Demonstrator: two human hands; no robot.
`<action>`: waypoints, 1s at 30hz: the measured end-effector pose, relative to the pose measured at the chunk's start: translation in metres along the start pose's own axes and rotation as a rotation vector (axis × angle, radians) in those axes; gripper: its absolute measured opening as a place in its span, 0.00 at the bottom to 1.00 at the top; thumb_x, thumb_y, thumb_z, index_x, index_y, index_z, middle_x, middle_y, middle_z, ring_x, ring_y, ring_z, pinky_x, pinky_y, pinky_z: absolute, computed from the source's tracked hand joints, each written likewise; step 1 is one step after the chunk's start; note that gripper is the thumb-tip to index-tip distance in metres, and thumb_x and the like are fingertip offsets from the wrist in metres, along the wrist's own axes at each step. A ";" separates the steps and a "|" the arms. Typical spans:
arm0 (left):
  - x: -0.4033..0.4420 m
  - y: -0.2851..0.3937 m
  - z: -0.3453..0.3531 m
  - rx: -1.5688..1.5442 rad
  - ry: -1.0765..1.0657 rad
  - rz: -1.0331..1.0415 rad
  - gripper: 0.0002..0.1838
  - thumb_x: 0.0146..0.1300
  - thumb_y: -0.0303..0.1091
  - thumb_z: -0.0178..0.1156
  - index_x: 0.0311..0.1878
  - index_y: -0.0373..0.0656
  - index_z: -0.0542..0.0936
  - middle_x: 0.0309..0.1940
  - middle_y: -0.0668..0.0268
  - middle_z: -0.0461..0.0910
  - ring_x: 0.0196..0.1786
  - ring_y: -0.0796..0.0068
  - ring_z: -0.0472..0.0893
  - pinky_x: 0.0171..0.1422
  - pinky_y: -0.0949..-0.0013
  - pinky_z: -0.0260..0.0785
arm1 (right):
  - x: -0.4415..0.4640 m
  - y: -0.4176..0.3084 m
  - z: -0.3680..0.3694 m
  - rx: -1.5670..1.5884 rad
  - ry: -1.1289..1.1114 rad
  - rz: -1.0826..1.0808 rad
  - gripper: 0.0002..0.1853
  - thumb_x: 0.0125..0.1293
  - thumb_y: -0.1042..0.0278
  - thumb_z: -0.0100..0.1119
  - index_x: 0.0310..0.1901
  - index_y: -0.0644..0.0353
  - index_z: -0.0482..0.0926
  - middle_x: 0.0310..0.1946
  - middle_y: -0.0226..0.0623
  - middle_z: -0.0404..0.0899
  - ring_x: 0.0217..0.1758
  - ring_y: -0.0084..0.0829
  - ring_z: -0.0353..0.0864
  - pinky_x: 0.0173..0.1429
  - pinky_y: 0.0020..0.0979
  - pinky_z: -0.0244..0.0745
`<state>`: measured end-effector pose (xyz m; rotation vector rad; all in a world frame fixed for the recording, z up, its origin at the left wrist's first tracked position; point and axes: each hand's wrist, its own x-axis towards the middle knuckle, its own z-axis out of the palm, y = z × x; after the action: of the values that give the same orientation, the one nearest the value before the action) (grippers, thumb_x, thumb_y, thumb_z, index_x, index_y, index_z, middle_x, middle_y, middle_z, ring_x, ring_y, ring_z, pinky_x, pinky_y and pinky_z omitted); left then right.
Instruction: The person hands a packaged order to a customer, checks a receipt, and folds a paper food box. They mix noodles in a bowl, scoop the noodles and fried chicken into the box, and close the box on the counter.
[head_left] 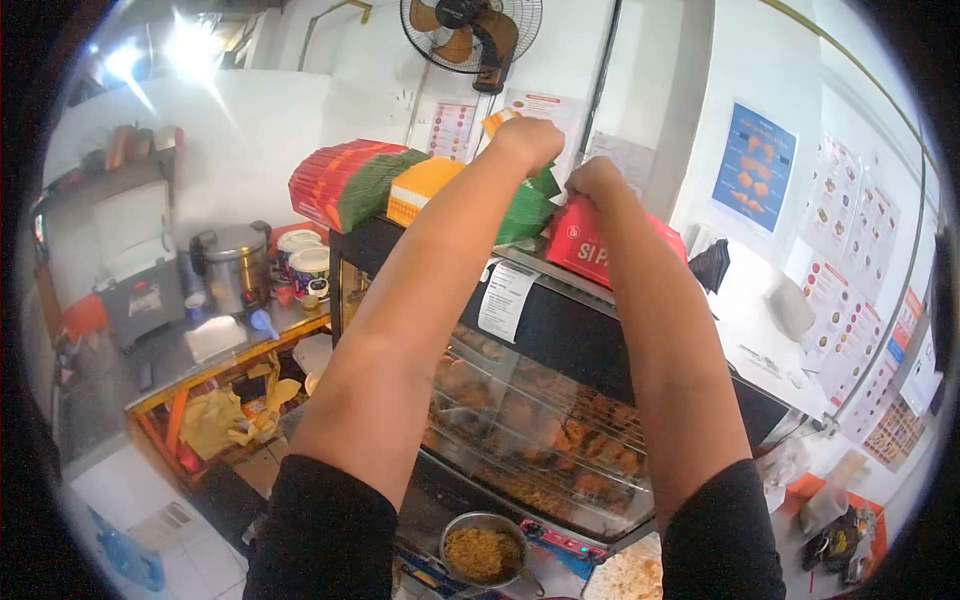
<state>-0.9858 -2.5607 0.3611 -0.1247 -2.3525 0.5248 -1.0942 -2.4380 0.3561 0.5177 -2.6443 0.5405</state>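
Just below the right hand (597, 178), whose grip I cannot tell, stand red cartons (580, 240), while the left hand (530, 145) holds an orange-and-white carton (497, 122), with green cartons (523, 216) beneath and the display case (565, 322) below both hands.

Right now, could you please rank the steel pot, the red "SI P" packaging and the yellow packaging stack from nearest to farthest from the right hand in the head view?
From the right hand:
1. Red "SI P" packaging, just below it
2. Yellow packaging stack, to its left
3. Steel pot, lower, much farther left
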 end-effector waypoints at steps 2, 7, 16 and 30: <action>0.008 0.002 0.001 0.042 0.025 0.049 0.11 0.43 0.25 0.65 0.35 0.45 0.84 0.38 0.54 0.83 0.42 0.56 0.83 0.44 0.57 0.76 | -0.004 -0.001 -0.009 0.012 0.028 0.007 0.22 0.43 0.66 0.66 0.43 0.62 0.83 0.51 0.47 0.79 0.56 0.40 0.79 0.58 0.36 0.74; 0.009 0.015 -0.008 0.115 0.162 0.120 0.07 0.48 0.27 0.61 0.31 0.45 0.84 0.35 0.54 0.83 0.40 0.57 0.83 0.44 0.58 0.76 | 0.025 0.012 -0.014 -0.019 0.050 -0.088 0.22 0.39 0.61 0.70 0.39 0.60 0.85 0.46 0.47 0.81 0.49 0.39 0.82 0.54 0.33 0.76; -0.005 0.004 -0.018 0.336 0.283 0.117 0.06 0.50 0.27 0.58 0.28 0.42 0.84 0.31 0.58 0.83 0.39 0.59 0.83 0.45 0.60 0.76 | 0.037 0.017 -0.021 -0.011 0.046 -0.103 0.21 0.38 0.56 0.72 0.36 0.57 0.85 0.41 0.45 0.83 0.45 0.38 0.83 0.50 0.33 0.77; -0.126 -0.043 -0.077 -0.306 0.790 -0.347 0.14 0.56 0.34 0.63 0.44 0.38 0.82 0.32 0.52 0.83 0.36 0.62 0.83 0.42 0.64 0.73 | -0.040 -0.060 -0.028 0.721 0.186 -0.374 0.27 0.52 0.57 0.63 0.52 0.64 0.76 0.53 0.49 0.77 0.53 0.45 0.78 0.53 0.47 0.74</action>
<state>-0.8379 -2.6031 0.3502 -0.0471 -1.6067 -0.0679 -1.0262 -2.4662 0.3794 1.0749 -2.0426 1.3400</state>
